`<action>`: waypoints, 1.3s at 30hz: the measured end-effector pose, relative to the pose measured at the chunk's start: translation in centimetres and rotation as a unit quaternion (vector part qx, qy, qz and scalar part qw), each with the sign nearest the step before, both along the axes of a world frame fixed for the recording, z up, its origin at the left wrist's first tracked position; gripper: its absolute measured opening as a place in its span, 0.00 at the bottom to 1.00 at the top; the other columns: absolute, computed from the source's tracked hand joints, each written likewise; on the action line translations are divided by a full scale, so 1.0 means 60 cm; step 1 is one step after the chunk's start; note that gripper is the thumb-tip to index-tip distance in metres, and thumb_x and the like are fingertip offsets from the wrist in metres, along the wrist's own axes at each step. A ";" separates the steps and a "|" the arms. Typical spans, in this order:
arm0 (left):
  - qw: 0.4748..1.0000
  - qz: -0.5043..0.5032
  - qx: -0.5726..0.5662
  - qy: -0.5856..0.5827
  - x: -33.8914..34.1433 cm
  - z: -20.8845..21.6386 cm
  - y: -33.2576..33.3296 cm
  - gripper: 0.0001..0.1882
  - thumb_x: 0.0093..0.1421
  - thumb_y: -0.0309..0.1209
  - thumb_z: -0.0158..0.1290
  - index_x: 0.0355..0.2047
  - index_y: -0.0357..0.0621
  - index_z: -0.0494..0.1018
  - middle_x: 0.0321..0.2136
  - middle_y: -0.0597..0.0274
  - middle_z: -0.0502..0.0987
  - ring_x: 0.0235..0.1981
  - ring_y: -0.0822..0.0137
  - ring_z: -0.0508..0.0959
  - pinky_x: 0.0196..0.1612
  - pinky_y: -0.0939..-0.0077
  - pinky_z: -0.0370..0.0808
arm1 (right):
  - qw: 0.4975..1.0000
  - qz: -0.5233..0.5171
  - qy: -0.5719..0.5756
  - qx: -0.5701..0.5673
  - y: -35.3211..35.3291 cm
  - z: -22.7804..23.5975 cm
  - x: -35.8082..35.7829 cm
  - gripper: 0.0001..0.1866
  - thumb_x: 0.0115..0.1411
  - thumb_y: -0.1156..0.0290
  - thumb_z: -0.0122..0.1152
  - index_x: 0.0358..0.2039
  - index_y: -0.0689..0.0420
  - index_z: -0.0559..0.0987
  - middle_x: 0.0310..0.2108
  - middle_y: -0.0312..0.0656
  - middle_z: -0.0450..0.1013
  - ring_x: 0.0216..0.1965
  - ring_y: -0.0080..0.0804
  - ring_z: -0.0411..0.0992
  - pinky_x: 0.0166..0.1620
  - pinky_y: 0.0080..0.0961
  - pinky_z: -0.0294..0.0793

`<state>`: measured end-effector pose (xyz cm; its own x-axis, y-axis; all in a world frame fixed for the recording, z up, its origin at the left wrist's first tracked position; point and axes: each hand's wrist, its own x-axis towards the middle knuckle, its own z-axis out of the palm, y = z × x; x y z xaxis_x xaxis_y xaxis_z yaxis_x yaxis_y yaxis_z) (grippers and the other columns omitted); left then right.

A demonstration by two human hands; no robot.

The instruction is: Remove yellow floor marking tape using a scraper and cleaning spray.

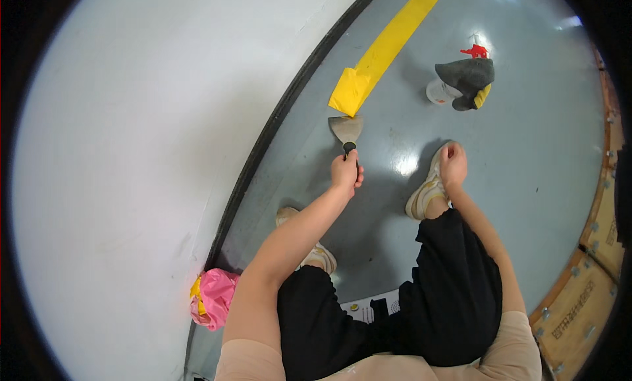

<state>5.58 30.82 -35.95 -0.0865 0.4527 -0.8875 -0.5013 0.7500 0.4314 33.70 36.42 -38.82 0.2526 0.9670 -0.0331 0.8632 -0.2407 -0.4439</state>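
Observation:
In my left hand (346, 173) is a scraper (345, 131) with a black handle and a wide metal blade. The blade points away from me, its edge at the near end of a yellow floor tape strip (388, 49). That tape end (349, 91) is folded and wrinkled, lying over the strip. Whether the blade is under the tape I cannot tell. My right hand (453, 165) is closed in a loose fist above my right shoe (424, 195), with nothing visible in it.
A clear spray bottle (440, 91) with a red trigger stands ahead right, a dark grey cloth-like piece (469, 75) draped over it. A white wall (151, 118) with black skirting (270, 127) runs along the left. A pink bag (218, 295) lies beside it. Wooden crates (582, 302) line the right.

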 end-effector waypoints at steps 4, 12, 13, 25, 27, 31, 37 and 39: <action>1.000 -0.006 -0.006 0.003 -0.001 0.010 0.002 0.12 0.63 0.40 0.46 0.32 0.44 0.63 0.18 0.64 0.67 0.12 0.74 0.64 0.12 0.79 0.55 | 1.000 0.002 -0.001 0.005 0.005 0.000 0.004 0.10 0.56 0.64 0.55 0.27 0.58 0.74 0.30 0.45 0.71 0.33 0.44 0.70 0.37 0.37 0.70; 1.000 -0.007 0.001 -0.002 -0.019 0.014 0.015 0.12 0.62 0.39 0.46 0.32 0.45 0.63 0.18 0.63 0.68 0.10 0.73 0.63 0.11 0.80 0.55 | 1.000 -0.002 -0.020 0.002 0.001 0.003 0.000 0.10 0.55 0.64 0.55 0.27 0.58 0.74 0.30 0.44 0.71 0.33 0.44 0.70 0.36 0.37 0.69; 1.000 0.000 0.001 -0.001 -0.021 0.016 0.011 0.11 0.62 0.39 0.46 0.30 0.46 0.62 0.18 0.63 0.67 0.09 0.74 0.63 0.10 0.81 0.55 | 1.000 0.001 -0.015 0.005 0.002 0.003 -0.001 0.10 0.55 0.64 0.55 0.27 0.58 0.74 0.30 0.44 0.71 0.33 0.44 0.70 0.36 0.37 0.69; 0.999 -0.034 -0.002 0.026 -0.053 0.011 0.014 0.11 0.62 0.39 0.47 0.31 0.44 0.64 0.19 0.63 0.68 0.10 0.74 0.63 0.10 0.79 0.54 | 1.000 -0.003 -0.010 0.003 0.000 -0.001 0.001 0.09 0.55 0.64 0.55 0.27 0.57 0.74 0.30 0.43 0.71 0.34 0.44 0.70 0.37 0.37 0.69; 0.999 -0.042 0.003 0.035 -0.057 0.010 0.012 0.11 0.62 0.39 0.47 0.31 0.44 0.64 0.20 0.63 0.68 0.10 0.74 0.63 0.10 0.79 0.54 | 1.000 -0.003 -0.011 0.006 0.004 -0.003 0.001 0.09 0.55 0.64 0.55 0.27 0.57 0.74 0.30 0.43 0.71 0.34 0.44 0.70 0.37 0.37 0.69; 0.999 -0.045 -0.006 0.019 -0.054 0.016 -0.003 0.12 0.62 0.40 0.47 0.33 0.44 0.64 0.20 0.64 0.68 0.10 0.74 0.63 0.11 0.80 0.54 | 1.000 -0.006 -0.015 0.000 0.003 0.002 0.000 0.09 0.55 0.64 0.55 0.26 0.57 0.74 0.30 0.43 0.71 0.33 0.44 0.70 0.37 0.37 0.70; 0.998 -0.052 -0.006 0.036 -0.056 0.012 0.013 0.12 0.63 0.41 0.47 0.34 0.45 0.65 0.19 0.65 0.68 0.10 0.74 0.63 0.11 0.80 0.54 | 1.000 -0.006 -0.006 0.007 0.003 0.001 -0.002 0.09 0.56 0.64 0.55 0.26 0.57 0.74 0.30 0.43 0.71 0.33 0.44 0.70 0.36 0.37 0.70; 0.998 -0.046 -0.005 0.034 -0.057 0.013 0.017 0.12 0.63 0.41 0.47 0.34 0.45 0.65 0.19 0.65 0.68 0.10 0.74 0.63 0.11 0.80 0.54 | 1.000 -0.003 -0.007 0.010 0.002 0.000 -0.001 0.09 0.56 0.64 0.55 0.26 0.57 0.74 0.30 0.43 0.71 0.33 0.45 0.70 0.36 0.37 0.70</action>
<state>2.19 31.86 -35.15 -0.1057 0.4525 -0.8855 -0.4001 0.7959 0.4545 33.61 36.52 -38.79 0.2590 0.9658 -0.0101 0.8681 -0.2374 -0.4359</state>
